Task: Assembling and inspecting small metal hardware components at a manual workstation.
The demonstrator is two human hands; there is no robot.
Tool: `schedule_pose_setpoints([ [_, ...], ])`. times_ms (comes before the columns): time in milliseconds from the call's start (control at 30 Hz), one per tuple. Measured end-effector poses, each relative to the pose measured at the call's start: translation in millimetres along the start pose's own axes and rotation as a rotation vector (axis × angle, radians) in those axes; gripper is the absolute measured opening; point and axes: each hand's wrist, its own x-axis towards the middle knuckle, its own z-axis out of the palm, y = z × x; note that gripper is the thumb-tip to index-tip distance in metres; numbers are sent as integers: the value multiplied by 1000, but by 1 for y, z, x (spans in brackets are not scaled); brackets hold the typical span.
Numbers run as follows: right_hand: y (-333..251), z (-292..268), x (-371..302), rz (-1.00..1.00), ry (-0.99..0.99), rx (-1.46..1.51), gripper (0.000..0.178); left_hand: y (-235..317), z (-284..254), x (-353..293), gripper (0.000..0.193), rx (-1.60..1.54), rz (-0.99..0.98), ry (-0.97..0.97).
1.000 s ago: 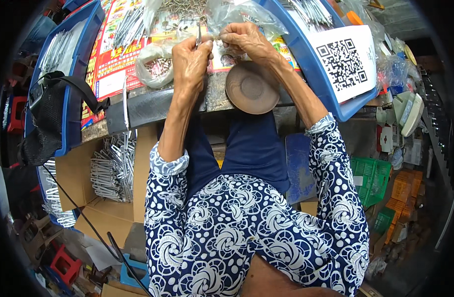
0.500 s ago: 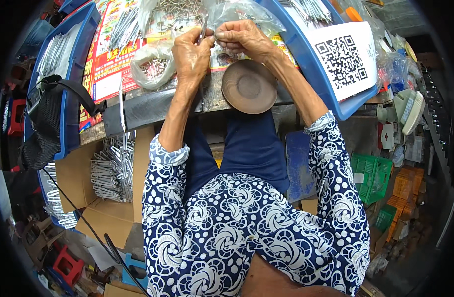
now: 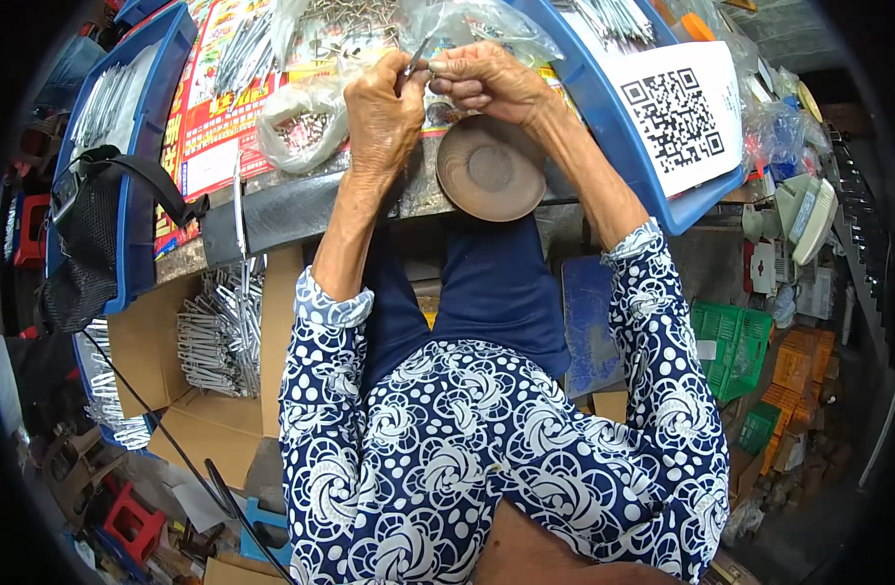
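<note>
My left hand (image 3: 384,115) is closed round a thin metal strip (image 3: 417,57), whose upper end sticks out above the fingers. Against it, my right hand (image 3: 491,80) is closed in a pinch at the strip's side; whatever its fingertips hold is too small to make out. Below the right hand sits a round brown dish-like disc (image 3: 491,171) at the table's front edge. Beside the left wrist lies an open clear plastic bag (image 3: 272,146) with small copper-coloured pieces. Past the hands are a heap of small metal fasteners (image 3: 345,27) and another clear bag (image 3: 486,24).
Blue trays stand left (image 3: 179,63) and right (image 3: 683,213); a white printed card (image 3: 652,180) leans on the right one. Loose metal strips (image 3: 242,58) lie on red printed paper. A cardboard box (image 3: 213,429) of metal parts sits below left, near a black mesh pouch (image 3: 86,263).
The metal strip has tilted to the right, and my left hand has turned with it. My right hand's lower fingers have curled in slightly; both hands remain together.
</note>
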Motion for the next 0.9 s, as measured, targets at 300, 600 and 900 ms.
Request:
schedule_pose_setpoints([
  [300,-4,2,-5,7,-13,30,16,1,-1,-1,9,-231,-68,-42],
  [600,-3,15,-7,36,23,96,23,-3,-4,-3,7,-302,-93,-38],
  [900,-2,16,-3,86,-26,280,16,-3,-5,-4,10,-230,-15,26],
])
